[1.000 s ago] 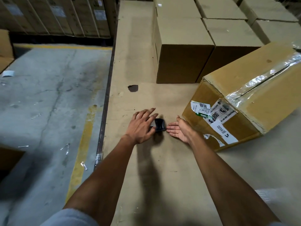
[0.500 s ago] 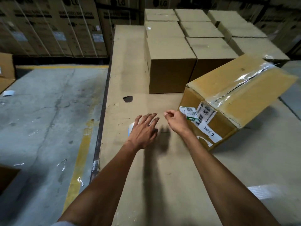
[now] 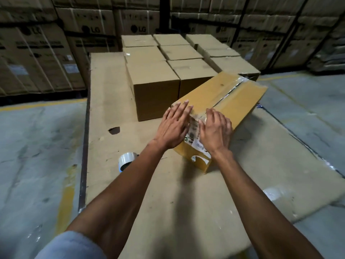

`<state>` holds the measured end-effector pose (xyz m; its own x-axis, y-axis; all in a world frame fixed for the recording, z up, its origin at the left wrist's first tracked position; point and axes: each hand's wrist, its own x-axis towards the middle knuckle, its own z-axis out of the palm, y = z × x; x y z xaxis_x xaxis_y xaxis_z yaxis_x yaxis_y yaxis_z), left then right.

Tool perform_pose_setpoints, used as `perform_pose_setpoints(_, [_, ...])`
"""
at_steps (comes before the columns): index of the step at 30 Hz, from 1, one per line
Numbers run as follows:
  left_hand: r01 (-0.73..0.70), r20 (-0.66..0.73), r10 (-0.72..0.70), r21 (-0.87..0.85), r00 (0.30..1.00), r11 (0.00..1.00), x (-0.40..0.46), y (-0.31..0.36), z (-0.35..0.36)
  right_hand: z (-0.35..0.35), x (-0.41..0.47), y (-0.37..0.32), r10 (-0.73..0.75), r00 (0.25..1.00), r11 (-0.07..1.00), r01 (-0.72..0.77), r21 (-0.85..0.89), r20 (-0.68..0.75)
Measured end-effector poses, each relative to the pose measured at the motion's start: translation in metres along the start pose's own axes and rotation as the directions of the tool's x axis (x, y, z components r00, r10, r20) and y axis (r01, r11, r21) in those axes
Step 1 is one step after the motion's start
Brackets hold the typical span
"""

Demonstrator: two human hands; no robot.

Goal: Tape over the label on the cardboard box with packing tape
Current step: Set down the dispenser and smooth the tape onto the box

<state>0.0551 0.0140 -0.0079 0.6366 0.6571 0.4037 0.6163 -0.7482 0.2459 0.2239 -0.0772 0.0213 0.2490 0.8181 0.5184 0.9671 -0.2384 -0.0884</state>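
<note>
a: where's the cardboard box [image 3: 229, 98]?

b: tilted on the tabletop [image 3: 168, 193], its label [image 3: 194, 131] between both palms. left hand [image 3: 172, 128] and right hand [image 3: 215, 130] press flat, fingers [image 3: 182, 109] apart, gripping nothing.

a: handling?

b: stiff, probably light; the film looks slick. steady the near edge. tape roll [image 3: 127, 161] lies left of the fingers.

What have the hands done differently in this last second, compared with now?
Both hands left the cardboard sheet and moved up onto the tilted box: left hand and right hand now press flat on either side of the label. The tape roll was let go and lies beside the left forearm. The stacked boxes stayed put.
</note>
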Motion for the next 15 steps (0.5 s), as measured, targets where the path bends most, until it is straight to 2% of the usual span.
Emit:
perform_pose_setpoints(3, [-0.022,0.129,0.016,0.04,0.992,0.999,0.013,-0.001,0.002,0.007,-0.012,0.023,-0.028,0.993,0.997,0.035,-0.064,0.113])
perform_pose_setpoints(5, [-0.009,0.148,0.005,0.032,0.989,0.999,0.011,-0.002,0.004,0.006,-0.017,0.034,-0.071,0.987,0.992,0.085,-0.098,0.141])
perform_pose_setpoints(10, [-0.027,0.032,0.025,0.078,0.999,0.997,0.0,0.013,0.003,-0.002,-0.025,0.05,-0.1,0.978,0.988,0.119,-0.099,0.182])
perform_pose_setpoints(15, [-0.11,-0.034,0.114,0.089,0.993,0.99,-0.005,0.034,0.0,-0.019,-0.046,0.082,-0.145,0.982,0.987,0.152,-0.053,0.121])
